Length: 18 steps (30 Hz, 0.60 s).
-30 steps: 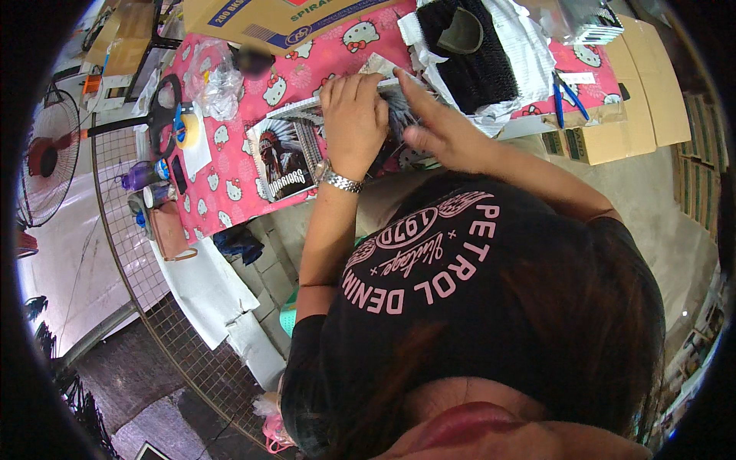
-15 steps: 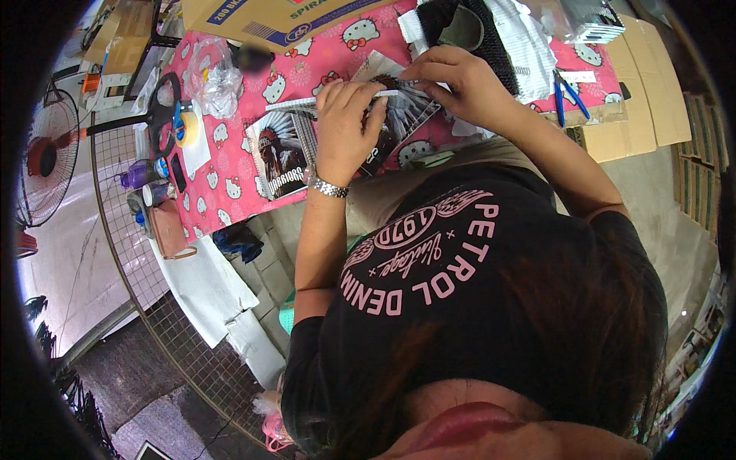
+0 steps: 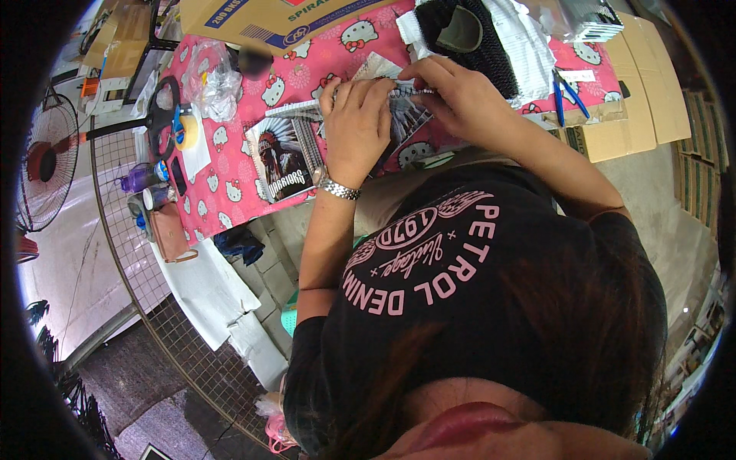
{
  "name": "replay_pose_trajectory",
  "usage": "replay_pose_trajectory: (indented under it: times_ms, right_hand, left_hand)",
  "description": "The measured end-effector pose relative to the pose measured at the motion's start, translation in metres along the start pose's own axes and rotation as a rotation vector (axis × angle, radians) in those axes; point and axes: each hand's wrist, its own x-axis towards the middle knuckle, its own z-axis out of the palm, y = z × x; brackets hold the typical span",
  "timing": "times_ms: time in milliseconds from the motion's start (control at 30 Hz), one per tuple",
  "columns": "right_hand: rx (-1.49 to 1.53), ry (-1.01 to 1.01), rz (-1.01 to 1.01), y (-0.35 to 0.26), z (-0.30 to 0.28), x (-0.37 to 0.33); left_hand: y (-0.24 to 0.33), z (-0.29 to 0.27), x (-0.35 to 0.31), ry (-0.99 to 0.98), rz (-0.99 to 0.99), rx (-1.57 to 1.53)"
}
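On the pink cloth-covered table, my left hand (image 3: 356,129) lies over a dark notebook (image 3: 406,123), its fingers bent and pressed along the far edge. At that same edge, toward the right, my right hand (image 3: 452,90) pinches with thumb and fingers; the exact spot between the fingertips is hidden. The notebook's cover shows white feathers on black, and my hands hide much of it. Just left of my left wrist lies a second notebook (image 3: 282,157), with a figure in a feathered headdress on its cover.
A large cardboard box (image 3: 268,23) stands at the back. Blue-handled pliers (image 3: 569,100) lie at the right, near a black mesh item (image 3: 468,46). At the left are clear plastic bags (image 3: 213,84), a tape roll (image 3: 186,132), a brown pouch (image 3: 170,230) and a fan (image 3: 47,157).
My left hand has shifted slightly right and flattened over the notebook. A raised pale edge under its fingers is no longer visible. My right hand has moved slightly nearer to me.
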Motion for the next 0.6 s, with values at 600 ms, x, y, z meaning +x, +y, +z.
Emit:
replay_pose_trajectory:
  times_ms: [600]
  right_hand:
    - [-0.622, -0.016, 0.017, 0.143, -0.024, 0.029]
  left_hand:
    - [-0.016, 0.001, -0.007, -0.016, 0.042, -0.132]
